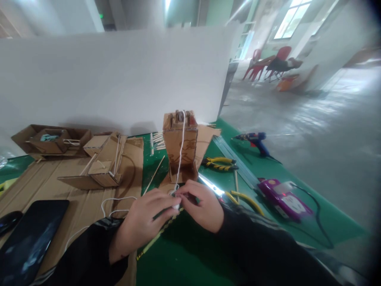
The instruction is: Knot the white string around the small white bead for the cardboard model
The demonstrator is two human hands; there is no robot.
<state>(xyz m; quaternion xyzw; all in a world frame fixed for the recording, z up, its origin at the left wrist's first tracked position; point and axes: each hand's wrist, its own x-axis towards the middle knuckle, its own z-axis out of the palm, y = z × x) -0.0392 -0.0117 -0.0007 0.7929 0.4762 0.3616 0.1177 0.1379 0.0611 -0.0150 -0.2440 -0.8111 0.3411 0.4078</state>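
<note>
A white string [180,159] runs over the top of an upright cardboard tower [181,147] and hangs down its front to my hands. My left hand [150,214] is closed in a pinch on a small white piece at the string's lower end. Close against it, my right hand [201,204] pinches the string near a small loop. The fingertips of both hands nearly meet, so the exact grip is partly hidden. A slim yellow-and-black stick [159,234] lies below my fingers.
Scissors [212,184], yellow-black pliers [220,163], a glue gun [256,141] and a purple power socket [284,198] lie to the right. Cardboard builds [104,167], a phone [35,238] and loose string [119,198] are left. A white panel [119,79] stands behind.
</note>
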